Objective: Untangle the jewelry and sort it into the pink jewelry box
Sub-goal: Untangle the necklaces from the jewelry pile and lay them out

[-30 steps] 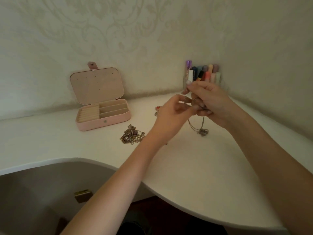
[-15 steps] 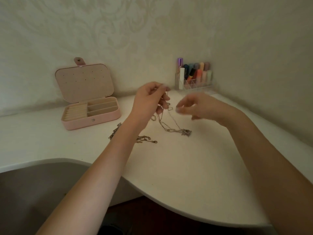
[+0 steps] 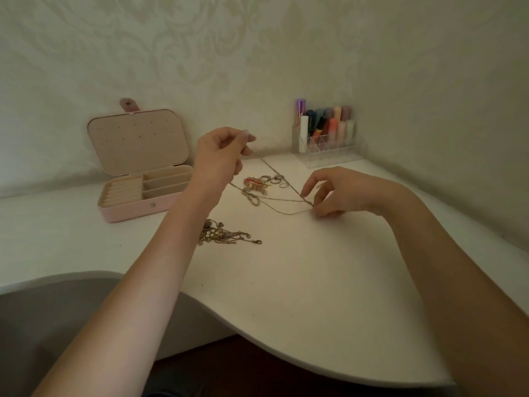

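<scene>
— So how far along is the sorting?

— Barely begun. The left hand (image 3: 219,156) is pinching one end of a thin chain (image 3: 282,200), the right hand (image 3: 340,191) pinching its far end against the desk (image 3: 300,282).

— And the pink jewelry box (image 3: 137,179)?

— Lying open beyond the left grip, its compartments looking bare; a tangled pile (image 3: 220,234) is waiting below it.

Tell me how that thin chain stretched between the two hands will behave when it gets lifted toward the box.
The thin chain is probably floppy: it hangs in loose loops between the left hand and right hand. It looks light, held by fingertip pinches alone. Its doubled strands may snag again.
</scene>
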`<state>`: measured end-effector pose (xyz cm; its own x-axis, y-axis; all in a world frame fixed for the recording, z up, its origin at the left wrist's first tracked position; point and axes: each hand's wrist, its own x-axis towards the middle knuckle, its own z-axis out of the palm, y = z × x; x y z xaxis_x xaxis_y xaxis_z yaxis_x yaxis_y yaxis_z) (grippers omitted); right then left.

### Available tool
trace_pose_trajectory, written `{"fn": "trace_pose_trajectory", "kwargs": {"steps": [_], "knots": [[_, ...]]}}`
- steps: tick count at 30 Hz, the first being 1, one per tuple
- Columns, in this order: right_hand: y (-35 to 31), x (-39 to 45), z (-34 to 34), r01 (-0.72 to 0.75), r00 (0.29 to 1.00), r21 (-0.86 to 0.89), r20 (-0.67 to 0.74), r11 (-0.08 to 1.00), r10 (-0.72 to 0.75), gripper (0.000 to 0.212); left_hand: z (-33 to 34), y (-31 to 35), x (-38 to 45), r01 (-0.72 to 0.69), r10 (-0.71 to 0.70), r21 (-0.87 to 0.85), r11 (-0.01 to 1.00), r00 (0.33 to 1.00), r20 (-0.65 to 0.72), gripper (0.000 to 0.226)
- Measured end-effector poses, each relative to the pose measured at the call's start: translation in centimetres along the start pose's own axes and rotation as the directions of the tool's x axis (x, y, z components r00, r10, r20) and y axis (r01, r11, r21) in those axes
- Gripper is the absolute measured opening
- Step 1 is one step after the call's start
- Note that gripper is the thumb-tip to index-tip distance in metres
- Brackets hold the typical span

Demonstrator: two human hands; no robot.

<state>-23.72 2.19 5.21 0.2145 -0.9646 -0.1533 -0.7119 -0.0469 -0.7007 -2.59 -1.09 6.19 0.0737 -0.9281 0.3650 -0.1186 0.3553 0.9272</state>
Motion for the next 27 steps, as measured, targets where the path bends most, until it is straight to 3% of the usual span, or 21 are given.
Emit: {"fn": "trace_pose_trajectory", "kwargs": {"steps": [5,10,13,18,24,27], "knots": [[0.7,-0.8,-1.8,0.002,1.0,0.278,0.007,0.961,-0.004,0.037,-1.3,-0.5,0.2,0.001,0.002,0.071,0.997,0.999,-0.04,0.017],[0.5,-1.2,-2.0,-0.017,0.992,0.232,0.123,0.973,-0.012,0.027,-1.4,-0.7,0.2,0.006,-0.001,0.102,0.995,0.999,-0.054,0.016],[0.8,-1.0,-2.2,0.003,0.993,0.332,0.11,0.943,-0.042,0.022,-1.2,-0.8,-0.1,-0.033,0.043,0.173,0.984,0.998,-0.052,0.016],[0.8,-0.9,-2.0,0.029,0.989,0.553,0.103,0.833,-0.103,0.028,-1.1,-1.7,-1.5,-0.167,0.178,0.451,0.877,0.984,0.018,0.015],[0.5,-1.1,-2.0,0.042,0.989,0.592,0.088,0.805,-0.117,0.041,0.6,-1.6,-2.6,-0.188,0.185,0.546,0.816,0.981,0.061,0.018],[0.5,-1.0,-1.9,0.067,0.99,0.597,0.062,0.799,-0.13,0.042,2.6,-0.6,-2.9,-0.244,0.192,0.626,0.74,0.97,0.151,0.018]]}}
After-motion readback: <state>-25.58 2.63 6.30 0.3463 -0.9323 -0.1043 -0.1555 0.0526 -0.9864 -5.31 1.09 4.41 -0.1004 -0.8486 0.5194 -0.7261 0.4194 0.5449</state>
